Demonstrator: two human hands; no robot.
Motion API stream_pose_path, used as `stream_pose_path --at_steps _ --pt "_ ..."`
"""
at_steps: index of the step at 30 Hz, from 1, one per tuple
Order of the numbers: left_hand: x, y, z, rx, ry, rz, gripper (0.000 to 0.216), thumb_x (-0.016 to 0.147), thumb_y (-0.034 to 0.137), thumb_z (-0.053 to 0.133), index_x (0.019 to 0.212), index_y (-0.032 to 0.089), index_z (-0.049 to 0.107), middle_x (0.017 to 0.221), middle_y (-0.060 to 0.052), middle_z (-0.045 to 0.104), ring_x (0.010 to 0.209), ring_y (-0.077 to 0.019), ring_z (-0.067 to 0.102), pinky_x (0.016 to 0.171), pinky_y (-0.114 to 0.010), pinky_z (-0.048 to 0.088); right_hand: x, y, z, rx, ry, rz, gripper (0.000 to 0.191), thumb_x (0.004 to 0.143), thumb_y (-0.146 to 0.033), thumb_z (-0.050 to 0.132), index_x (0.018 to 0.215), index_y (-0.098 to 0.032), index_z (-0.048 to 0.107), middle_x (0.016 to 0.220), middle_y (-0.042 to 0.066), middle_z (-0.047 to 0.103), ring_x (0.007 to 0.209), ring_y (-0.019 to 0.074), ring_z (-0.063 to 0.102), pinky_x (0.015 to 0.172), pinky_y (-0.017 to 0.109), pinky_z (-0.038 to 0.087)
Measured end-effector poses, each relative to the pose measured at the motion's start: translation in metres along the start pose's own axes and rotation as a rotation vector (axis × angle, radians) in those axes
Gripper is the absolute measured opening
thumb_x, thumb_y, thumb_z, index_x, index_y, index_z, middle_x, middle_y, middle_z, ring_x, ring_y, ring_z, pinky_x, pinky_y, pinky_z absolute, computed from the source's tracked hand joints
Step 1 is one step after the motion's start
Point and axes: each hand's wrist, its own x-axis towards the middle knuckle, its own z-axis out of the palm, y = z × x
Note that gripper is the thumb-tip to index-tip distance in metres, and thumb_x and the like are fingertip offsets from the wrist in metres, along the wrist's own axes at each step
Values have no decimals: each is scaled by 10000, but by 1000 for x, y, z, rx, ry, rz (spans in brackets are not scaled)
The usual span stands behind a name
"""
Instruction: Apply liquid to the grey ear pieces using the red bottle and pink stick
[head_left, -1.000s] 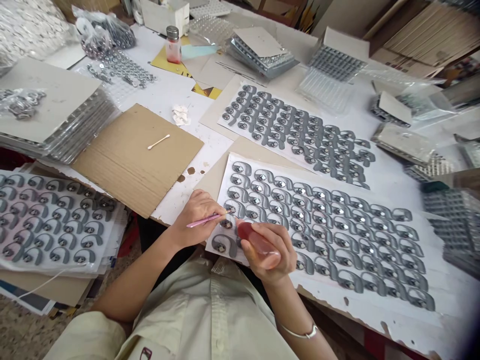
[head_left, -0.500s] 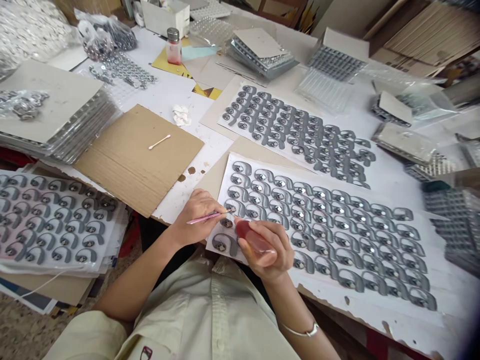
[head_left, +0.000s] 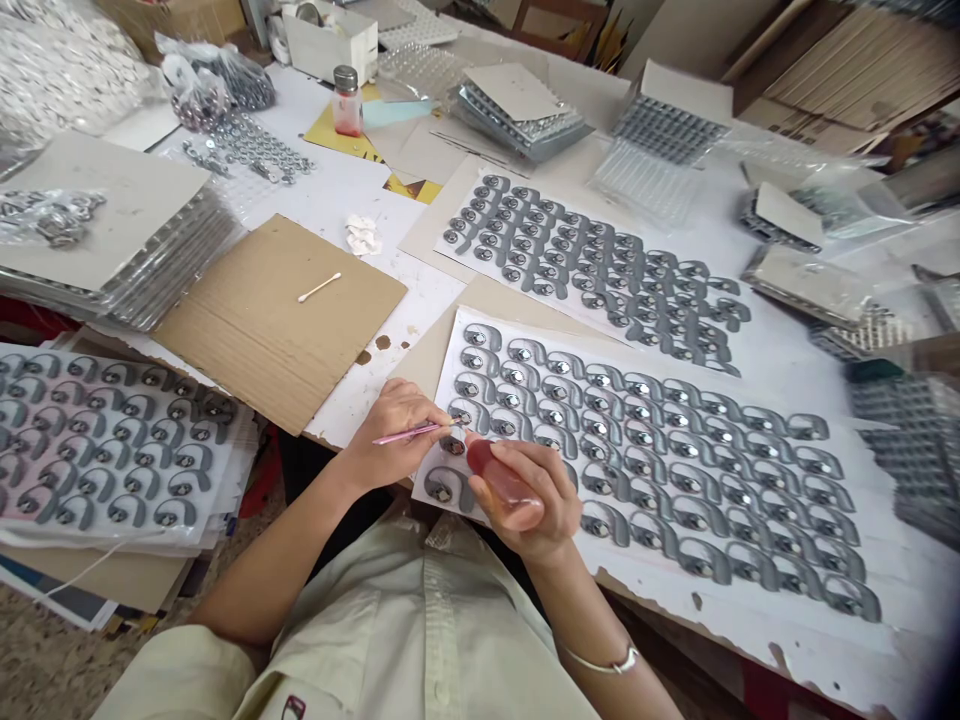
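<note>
Between the fingers of my left hand (head_left: 394, 430) is a thin pink stick-like tool (head_left: 409, 434), its tip over the left edge of a white sheet. My right hand (head_left: 551, 490) wraps round a soft bottle of red liquid (head_left: 506, 485), tilted with its narrow nozzle pointing toward the left hand's tool tip. Both tips are close together; whether they touch I cannot make out. Rows of grey curved pieces (head_left: 699, 565) with shiny round settings lie on the sheet under and beside my hands. My right forearm and hand cover a few pieces.
Brown cardboard (head_left: 277, 320) with a cotton swab (head_left: 319, 288) lies left. Behind are a second sheet of grey pieces (head_left: 555, 240), a small glass jar with pink-red liquid (head_left: 347, 105) and crumpled tissue (head_left: 363, 234). Packed trays (head_left: 150, 270) are stacked left; more stand right.
The red bottle and my right hand have shifted slightly left. My left hand and the pink tool look nearly still. The view has moved a little.
</note>
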Motion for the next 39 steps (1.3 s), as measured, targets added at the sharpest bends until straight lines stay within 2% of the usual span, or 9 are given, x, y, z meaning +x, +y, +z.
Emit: stream_pose_path --at_steps 4,7,12,16,18,22,29,35,39 --pt "-1 -1 1 -6 3 -7 91 881 242 630 805 193 630 795 -14 728 722 -151 613 791 -359 434 0 0 1 17 13 -5 359 777 -195 709 1110 -139 588 855 73 665 757 187 625 603 314 554" --pt "-1 -1 1 -14 1 -20 82 874 236 639 804 192 635 799 -15 731 722 -152 614 797 -360 434 3 2 -2 89 121 56 389 751 -197 732 1115 -182 594 878 61 669 779 202 631 605 346 557" --pt "0 1 -2 -54 -10 -163 79 844 227 673 772 192 670 748 -12 717 703 -152 606 779 -341 449 24 17 -25 348 515 389 279 791 -436 677 935 -197 667 770 21 621 574 165 611 440 318 506" --pt "1 2 -5 -126 -21 -318 63 825 241 692 796 188 712 755 -33 714 747 -168 620 749 -318 477 49 34 -50 577 581 681 409 772 -544 633 967 -186 661 641 -11 574 412 141 537 310 276 415" --pt "2 2 -5 -129 -22 -347 53 816 228 696 797 183 716 753 -38 712 753 -168 625 745 -310 485 59 43 -57 625 581 751 428 745 -580 640 876 -175 684 593 -7 563 425 149 555 308 257 397" --pt "4 3 -3 -101 -14 -327 52 804 227 704 785 181 719 738 -33 713 721 -160 636 720 -296 500 77 54 -59 679 507 626 417 767 -529 640 589 -152 661 527 32 553 474 197 617 297 252 366" --pt "15 6 -12 -147 27 -335 88 807 251 700 819 165 716 781 -47 735 725 -166 681 662 -270 539 98 48 -56 751 390 396 278 848 -329 593 650 -160 691 582 51 581 556 220 656 312 267 412" --pt "28 0 -6 -27 99 -27 46 840 219 674 836 173 672 789 -43 738 687 -150 652 721 -316 506 104 50 -51 749 290 504 188 816 -341 634 751 -171 683 749 63 627 588 206 651 323 286 441" --pt "29 -5 4 52 117 182 37 851 149 642 874 170 621 814 -45 742 687 -149 653 744 -344 476 91 47 -33 580 301 550 181 797 -368 672 817 -189 650 756 41 625 582 192 651 358 292 470"
